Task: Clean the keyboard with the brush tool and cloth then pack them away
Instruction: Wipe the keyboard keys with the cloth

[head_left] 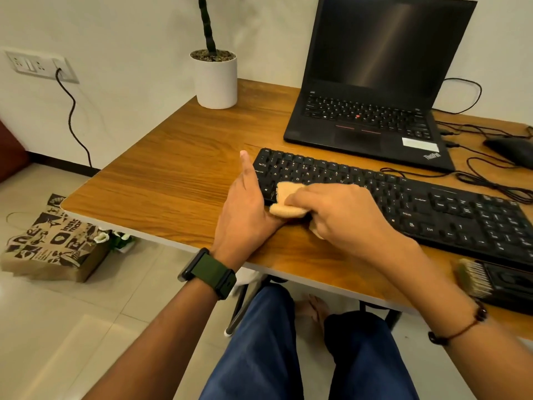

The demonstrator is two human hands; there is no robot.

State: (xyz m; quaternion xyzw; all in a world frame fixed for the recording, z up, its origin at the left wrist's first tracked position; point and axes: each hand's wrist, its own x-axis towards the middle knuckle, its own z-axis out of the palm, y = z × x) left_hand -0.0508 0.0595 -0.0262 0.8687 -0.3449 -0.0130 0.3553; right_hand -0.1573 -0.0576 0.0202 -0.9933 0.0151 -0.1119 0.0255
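The right hand (340,215) has its grip on the cloth (288,202) at the keyboard's (403,197) left end; the left hand (248,209), grip released, steadies it. The brush (473,278) near the table (173,174) edge could get knocked off.

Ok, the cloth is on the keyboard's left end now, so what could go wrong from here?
The keyboard lies close to the desk edge; a hard wipe with the cloth in the right hand might shove it toward the edge, though the left hand braces its end. The right forearm could knock the brush tool near that edge.
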